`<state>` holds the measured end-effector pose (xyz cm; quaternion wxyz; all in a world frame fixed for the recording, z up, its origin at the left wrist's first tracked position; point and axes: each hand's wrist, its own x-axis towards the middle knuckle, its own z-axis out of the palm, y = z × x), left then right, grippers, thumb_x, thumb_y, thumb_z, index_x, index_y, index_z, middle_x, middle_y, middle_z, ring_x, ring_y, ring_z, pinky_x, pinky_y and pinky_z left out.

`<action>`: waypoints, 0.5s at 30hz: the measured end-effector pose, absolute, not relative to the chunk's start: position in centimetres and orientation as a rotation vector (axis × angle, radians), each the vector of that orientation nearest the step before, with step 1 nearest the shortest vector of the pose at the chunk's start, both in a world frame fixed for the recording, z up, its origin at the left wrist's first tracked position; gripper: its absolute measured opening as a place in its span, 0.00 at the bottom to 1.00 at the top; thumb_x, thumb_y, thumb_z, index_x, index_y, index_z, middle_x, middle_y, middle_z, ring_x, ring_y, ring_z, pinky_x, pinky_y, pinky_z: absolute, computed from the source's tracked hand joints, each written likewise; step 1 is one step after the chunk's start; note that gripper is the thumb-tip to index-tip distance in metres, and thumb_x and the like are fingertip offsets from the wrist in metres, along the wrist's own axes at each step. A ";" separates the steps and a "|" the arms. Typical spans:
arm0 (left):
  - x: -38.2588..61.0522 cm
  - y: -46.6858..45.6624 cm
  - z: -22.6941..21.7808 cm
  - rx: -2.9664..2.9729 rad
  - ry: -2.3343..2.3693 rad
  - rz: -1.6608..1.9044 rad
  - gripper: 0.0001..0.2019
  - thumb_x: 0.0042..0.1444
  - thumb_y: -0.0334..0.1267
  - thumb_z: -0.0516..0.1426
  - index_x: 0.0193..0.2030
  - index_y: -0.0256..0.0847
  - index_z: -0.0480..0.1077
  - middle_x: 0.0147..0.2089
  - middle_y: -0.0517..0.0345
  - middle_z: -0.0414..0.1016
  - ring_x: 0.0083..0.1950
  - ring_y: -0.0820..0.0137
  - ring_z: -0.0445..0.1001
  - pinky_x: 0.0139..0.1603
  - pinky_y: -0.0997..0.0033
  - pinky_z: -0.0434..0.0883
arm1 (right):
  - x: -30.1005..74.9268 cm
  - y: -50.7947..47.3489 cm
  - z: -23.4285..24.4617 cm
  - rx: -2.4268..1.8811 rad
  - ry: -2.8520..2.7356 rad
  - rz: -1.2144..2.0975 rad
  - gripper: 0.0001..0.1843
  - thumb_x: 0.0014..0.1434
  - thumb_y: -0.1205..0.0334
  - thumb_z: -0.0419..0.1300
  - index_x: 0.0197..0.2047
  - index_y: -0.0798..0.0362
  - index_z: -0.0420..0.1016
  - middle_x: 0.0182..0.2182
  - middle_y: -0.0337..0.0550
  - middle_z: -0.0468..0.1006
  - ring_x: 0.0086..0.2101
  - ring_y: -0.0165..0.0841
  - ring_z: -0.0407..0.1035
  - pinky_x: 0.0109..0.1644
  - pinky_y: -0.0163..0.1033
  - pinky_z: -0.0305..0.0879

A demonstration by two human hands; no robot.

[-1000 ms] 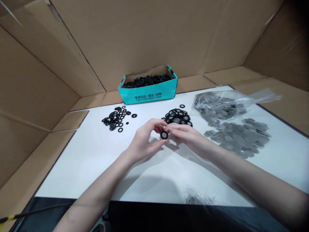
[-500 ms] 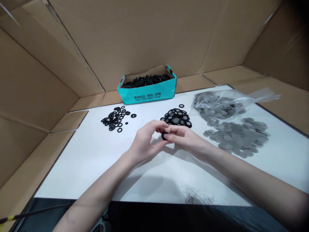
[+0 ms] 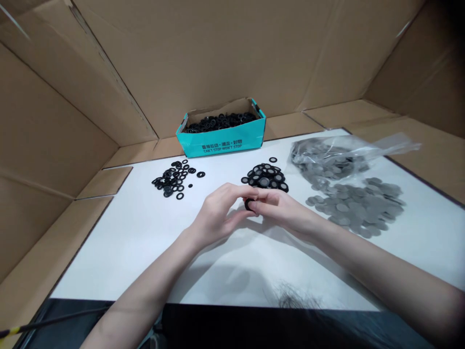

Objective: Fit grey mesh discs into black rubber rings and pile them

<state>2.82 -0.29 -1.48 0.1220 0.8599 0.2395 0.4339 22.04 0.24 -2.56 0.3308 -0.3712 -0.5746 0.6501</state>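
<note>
Between my two hands is a black ring [image 3: 248, 204], held above the white tabletop. My left hand [image 3: 220, 213] grips its rim, index finger over the top and thumb below. My right hand [image 3: 278, 206] presses its thumb on the ring's face, the fingers curled behind and partly hidden. Whether a grey disc sits in the ring cannot be made out. Just beyond the hands lies a pile of black rings with grey discs in them [image 3: 264, 176]. Off to the left are loose black rings [image 3: 174, 179]; to the right spreads a heap of flat grey discs [image 3: 363, 206].
A turquoise box [image 3: 222, 140] full of black rings stands at the back. A clear plastic bag [image 3: 330, 157] of grey discs lies at the back right. Cardboard walls [image 3: 232, 53] enclose the white table [image 3: 127, 252] on the far side and both flanks.
Both hands stay together round the ring. The left fingers have closed in slightly to the right, and the ring has turned a little, showing less of its face.
</note>
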 end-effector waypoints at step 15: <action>1.8 0.4 -1.2 2.549 0.778 1.070 0.23 0.66 0.30 0.52 0.66 0.49 0.61 0.60 0.49 0.74 0.61 0.62 0.73 0.61 0.58 0.72 | 22.9 1.6 -2.8 -1.055 -1.773 0.939 0.10 0.57 0.54 0.60 0.32 0.52 0.73 0.34 0.45 0.75 0.35 0.36 0.69 0.35 0.40 0.62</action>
